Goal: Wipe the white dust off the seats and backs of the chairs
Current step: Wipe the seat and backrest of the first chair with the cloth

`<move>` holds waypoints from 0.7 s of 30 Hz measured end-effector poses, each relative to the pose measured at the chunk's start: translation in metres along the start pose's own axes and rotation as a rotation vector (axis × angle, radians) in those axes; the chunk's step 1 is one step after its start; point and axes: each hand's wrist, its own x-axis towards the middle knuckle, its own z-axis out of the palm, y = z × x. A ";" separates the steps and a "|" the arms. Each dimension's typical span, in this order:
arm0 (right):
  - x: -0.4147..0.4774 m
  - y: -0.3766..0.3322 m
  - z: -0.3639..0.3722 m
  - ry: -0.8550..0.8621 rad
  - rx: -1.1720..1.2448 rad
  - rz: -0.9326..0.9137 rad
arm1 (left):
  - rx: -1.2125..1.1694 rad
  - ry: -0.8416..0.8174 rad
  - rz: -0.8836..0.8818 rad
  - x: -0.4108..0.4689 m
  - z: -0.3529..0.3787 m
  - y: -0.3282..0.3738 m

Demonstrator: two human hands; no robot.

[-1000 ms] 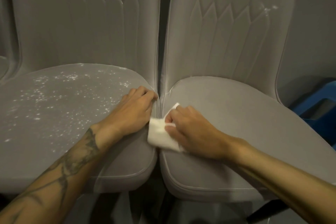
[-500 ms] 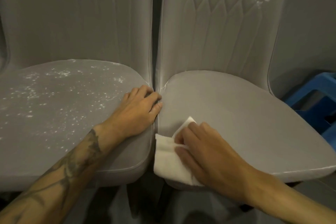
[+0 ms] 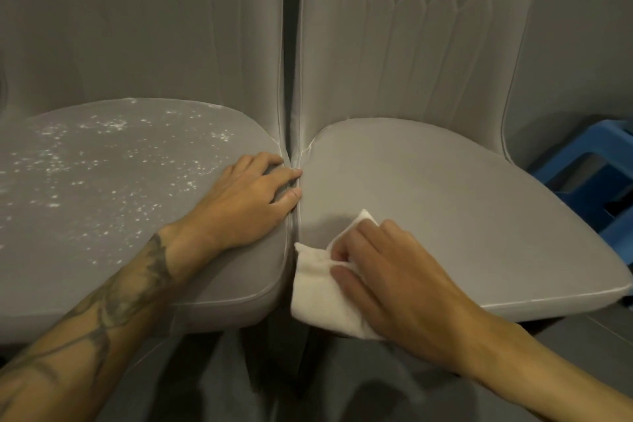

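Dusty seat (image 3: 102,181) under flat left hand (image 3: 246,195); right hand (image 3: 394,284) grips cloth (image 3: 318,298) on clean seat (image 3: 445,202).

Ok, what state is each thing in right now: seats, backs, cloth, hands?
Left seat: speckled with white dust.
Right seat: no dust visible.
Left back: few white specks near top.
Right back: white specks upper right.
Cloth: crumpled, on right seat's front corner.
Left hand: rests on left seat's edge.
Right hand: grips the cloth.
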 end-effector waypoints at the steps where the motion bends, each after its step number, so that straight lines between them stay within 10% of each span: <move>1: 0.006 -0.005 0.000 0.000 -0.022 0.006 | 0.001 0.010 0.000 0.000 0.001 -0.001; 21: -0.011 -0.023 0.002 0.027 -0.089 0.003 | 0.035 0.008 0.001 0.002 -0.001 0.000</move>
